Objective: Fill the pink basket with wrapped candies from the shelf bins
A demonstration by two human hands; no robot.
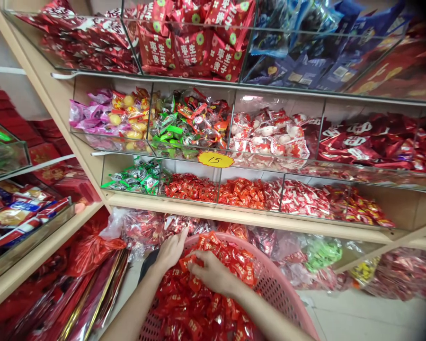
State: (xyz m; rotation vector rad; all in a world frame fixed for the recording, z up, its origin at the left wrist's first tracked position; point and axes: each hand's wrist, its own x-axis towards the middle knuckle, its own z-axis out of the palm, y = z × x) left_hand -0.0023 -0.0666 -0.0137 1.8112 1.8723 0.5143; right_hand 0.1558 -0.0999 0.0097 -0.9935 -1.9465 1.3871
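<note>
A pink plastic basket (287, 293) with a perforated wall is heaped with small red-wrapped candies (206, 308). At its far left rim, my left hand (171, 251) is open, its fingers stretched out together along the edge of the heap. My right hand (211, 271) reaches over the heap from the right. Its fingers curl round red wrapped candies near the far side, partly hidden beneath the palm.
Wooden shelves with clear bins (191, 189) of candies face me, with a yellow price tag (216, 159) reading 15. Bagged sweets (323, 253) lie under the bottom shelf. At left are snack packets (21, 213) and a red plastic bag (95, 246).
</note>
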